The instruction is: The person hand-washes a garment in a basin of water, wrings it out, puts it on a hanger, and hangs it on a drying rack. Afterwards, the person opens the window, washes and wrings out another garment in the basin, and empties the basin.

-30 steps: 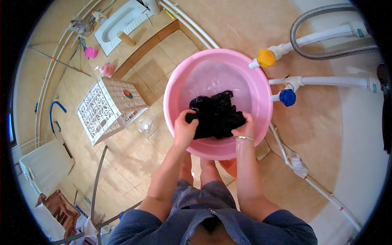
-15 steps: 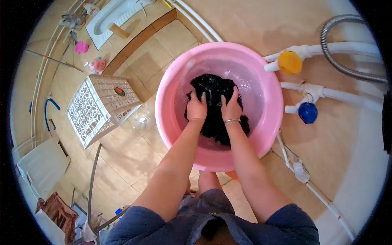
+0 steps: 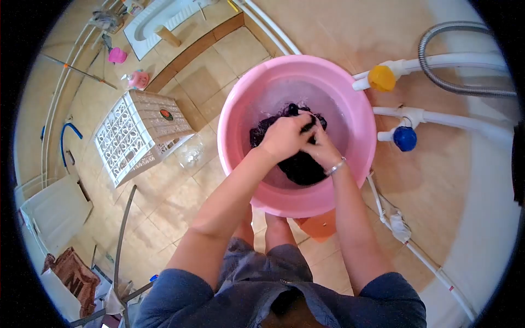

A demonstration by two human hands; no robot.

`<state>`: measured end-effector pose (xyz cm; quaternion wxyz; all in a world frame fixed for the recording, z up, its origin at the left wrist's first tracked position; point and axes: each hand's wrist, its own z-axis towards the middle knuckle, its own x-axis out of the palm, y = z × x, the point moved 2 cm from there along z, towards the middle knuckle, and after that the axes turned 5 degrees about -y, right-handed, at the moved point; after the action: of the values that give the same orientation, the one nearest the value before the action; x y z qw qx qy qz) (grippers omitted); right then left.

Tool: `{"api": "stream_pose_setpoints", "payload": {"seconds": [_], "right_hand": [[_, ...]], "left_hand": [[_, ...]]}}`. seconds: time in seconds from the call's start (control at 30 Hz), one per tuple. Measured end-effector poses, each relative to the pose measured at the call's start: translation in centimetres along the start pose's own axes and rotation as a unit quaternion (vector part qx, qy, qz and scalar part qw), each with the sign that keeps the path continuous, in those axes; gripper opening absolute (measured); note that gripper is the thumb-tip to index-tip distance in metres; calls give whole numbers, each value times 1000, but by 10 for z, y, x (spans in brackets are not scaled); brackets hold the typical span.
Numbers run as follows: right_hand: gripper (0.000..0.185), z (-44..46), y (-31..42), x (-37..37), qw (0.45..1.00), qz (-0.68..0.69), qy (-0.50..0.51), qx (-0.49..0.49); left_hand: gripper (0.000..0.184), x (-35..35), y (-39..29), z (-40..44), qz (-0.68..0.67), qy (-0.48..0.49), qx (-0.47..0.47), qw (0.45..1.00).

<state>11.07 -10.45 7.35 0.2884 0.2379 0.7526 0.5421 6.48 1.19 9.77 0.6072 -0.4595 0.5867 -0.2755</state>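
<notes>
A pink basin holds water and a wet black cloth. My left hand is over the cloth, its fingers curled around a bunched part of it. Close against it on the right, my right hand, with a bracelet at the wrist, has its fingers closed on the same bunched part. The two hands touch or nearly touch, and their fingertips are partly hidden. The rest of the cloth lies below them in the water.
A white plastic crate stands left of the basin. Pipes with a yellow valve and a blue valve are at the right. A pink bottle and a squat toilet are at the upper left.
My hands were apart at the cloth's sides, then spread flat on it deeper in the basin. Now they have come together, closed on a bunched part, and the cloth looks more gathered.
</notes>
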Motion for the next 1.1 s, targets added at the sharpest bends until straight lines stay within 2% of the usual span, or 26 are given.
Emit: {"api": "stream_pose_setpoints", "payload": {"seconds": [0.1,0.17,0.2,0.27,0.3,0.33,0.4,0.43,0.47,0.5,0.53,0.57,0.6,0.67,0.73,0.77,0.8,0.83,0.87,0.9,0.97,1.0,1.07,1.1], "right_hand": [[61,-27,54,-13,997,-47,8,-69],[54,-34,79,-16,998,-20,49,-20],[40,-41,109,-16,999,-41,16,-24],[30,-49,150,-20,998,-56,14,-7],[28,-53,167,-19,998,-55,22,-10],[25,-58,185,-18,998,-53,30,-12],[23,-74,236,-15,993,-110,19,-43],[25,-77,253,-15,979,-168,35,-105],[28,-81,269,-15,958,-228,52,-164],[31,-84,286,-15,960,-238,58,-132],[30,-92,309,-17,974,-210,19,-81],[29,-95,317,-27,982,-181,-20,-51],[29,-96,328,-38,987,-150,-58,-26],[27,-105,365,-49,968,-191,-119,-111],[19,-115,415,-52,970,-167,-115,-131],[16,-113,437,-67,962,-121,-120,-213],[13,-110,459,-88,945,-76,-124,-295],[10,-112,491,-103,932,7,-96,-350],[6,-123,516,-94,895,24,-99,-433],[4,-135,539,-86,851,38,-99,-514],[5,-155,566,-64,794,-2,-111,-598],[6,-158,566,-80,796,2,-100,-597],[8,-164,568,-111,799,10,-79,-596],[7,-164,553,-152,844,33,-210,-493]], "left_hand": [[26,-36,-59,-14,11,99,47,994],[34,-55,-84,-25,0,167,79,983],[34,-71,-98,-29,29,210,105,972],[29,-102,-114,-40,-55,241,92,964],[29,-109,-112,-50,-169,238,69,954],[29,-113,-117,-61,-166,235,78,954],[35,-121,-130,-88,-404,178,53,896],[51,-121,-131,-95,-445,174,72,875],[51,-126,-137,-100,-443,178,80,875],[50,-132,-140,-104,-433,124,66,891],[50,-137,-142,-109,-422,69,50,903],[51,-143,-142,-105,-611,19,75,788],[54,-151,-132,-101,-609,-40,75,788],[68,-136,-110,-87,-494,19,69,867],[78,-112,-97,-84,-272,99,72,954],[89,-100,-98,-86,-244,118,48,961],[89,-89,-102,-83,-242,118,55,962],[85,-78,-108,-81,-242,112,118,957],[81,-69,-118,-77,-243,104,183,947],[81,-67,-133,-73,-243,105,189,946],[57,-69,-160,-62,-333,93,81,935],[33,-70,-163,-51,-250,23,-5,968],[24,-83,-158,-31,-267,47,-30,962],[20,-86,-139,-19,-277,11,-47,960]]}}
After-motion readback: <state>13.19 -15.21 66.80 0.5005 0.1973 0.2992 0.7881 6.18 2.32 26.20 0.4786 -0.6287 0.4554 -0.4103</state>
